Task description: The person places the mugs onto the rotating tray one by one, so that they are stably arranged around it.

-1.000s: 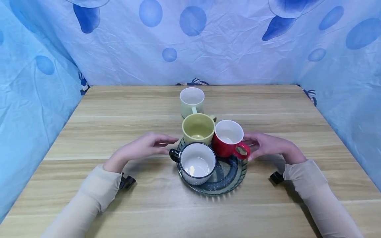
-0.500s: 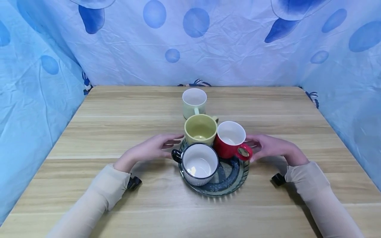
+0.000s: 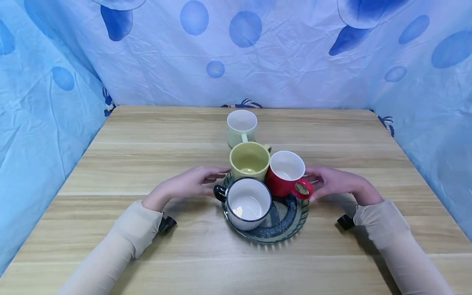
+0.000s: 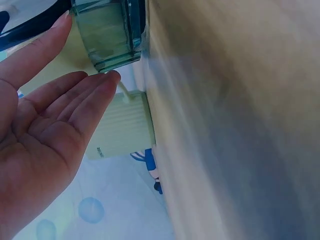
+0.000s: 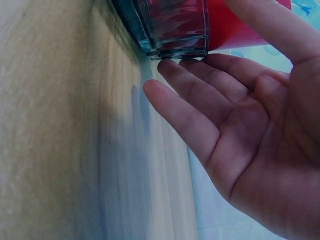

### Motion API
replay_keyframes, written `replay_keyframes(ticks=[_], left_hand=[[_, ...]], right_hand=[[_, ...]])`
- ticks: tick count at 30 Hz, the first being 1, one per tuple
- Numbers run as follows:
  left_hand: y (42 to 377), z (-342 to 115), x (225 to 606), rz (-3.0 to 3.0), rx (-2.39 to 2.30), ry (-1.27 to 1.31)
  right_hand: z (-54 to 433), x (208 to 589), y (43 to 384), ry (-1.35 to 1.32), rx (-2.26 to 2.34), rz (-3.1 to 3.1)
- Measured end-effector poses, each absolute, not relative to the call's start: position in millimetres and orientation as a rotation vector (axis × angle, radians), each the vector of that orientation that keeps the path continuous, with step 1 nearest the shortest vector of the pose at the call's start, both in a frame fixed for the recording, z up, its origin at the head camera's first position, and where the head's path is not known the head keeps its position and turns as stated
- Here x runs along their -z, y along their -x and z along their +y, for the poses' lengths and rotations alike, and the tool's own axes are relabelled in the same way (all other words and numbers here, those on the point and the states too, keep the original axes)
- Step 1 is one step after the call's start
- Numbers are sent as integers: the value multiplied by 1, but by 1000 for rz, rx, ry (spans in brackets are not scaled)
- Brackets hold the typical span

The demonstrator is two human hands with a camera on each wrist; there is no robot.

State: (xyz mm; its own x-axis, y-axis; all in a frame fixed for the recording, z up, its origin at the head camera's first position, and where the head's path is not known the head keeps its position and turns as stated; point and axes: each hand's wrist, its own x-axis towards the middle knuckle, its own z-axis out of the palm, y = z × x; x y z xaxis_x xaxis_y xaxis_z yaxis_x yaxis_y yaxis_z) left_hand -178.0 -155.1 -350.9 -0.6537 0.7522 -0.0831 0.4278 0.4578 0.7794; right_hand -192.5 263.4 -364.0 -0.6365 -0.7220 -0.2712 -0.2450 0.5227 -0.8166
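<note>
A glass plate (image 3: 293,223) with a ribbed rim carries three mugs: a white one with a black rim and handle (image 3: 248,203), a yellow-green mug (image 3: 250,159) and a red mug (image 3: 282,183) with a white inside. My left hand (image 3: 188,184) is at the plate's left side, fingers extended, thumb near the black handle. In the left wrist view its fingertips come right up to the glass wall (image 4: 107,40). On the other side my right hand (image 3: 335,183) has its fingers lightly bent by the red mug. Its fingertips (image 5: 170,65) meet the glass rim in the right wrist view.
Behind the plate a pale green mug (image 3: 241,129) stands on the wooden table (image 3: 158,139), its handle toward the yellow-green mug. A blue patterned sheet (image 3: 280,53) hangs along the back and both sides of the table.
My left hand has moved right, closing up to the plate. The right hand stays beside the red mug, and the mugs keep their places on the plate. The head view has shifted slightly.
</note>
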Motion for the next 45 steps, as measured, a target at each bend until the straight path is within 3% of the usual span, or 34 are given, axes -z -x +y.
replay_keyframes(ticks=[19,34,45], left_hand=[[214,-152,323,2301,-1182,-867],[248,-127,329,2287,-1262,-776],[252,-112,339,2207,-1357,-696]], right_hand=[[261,366,190,805,1064,2140],[263,368,189,759,1085,2138],[265,367,185,770,1073,2168]])
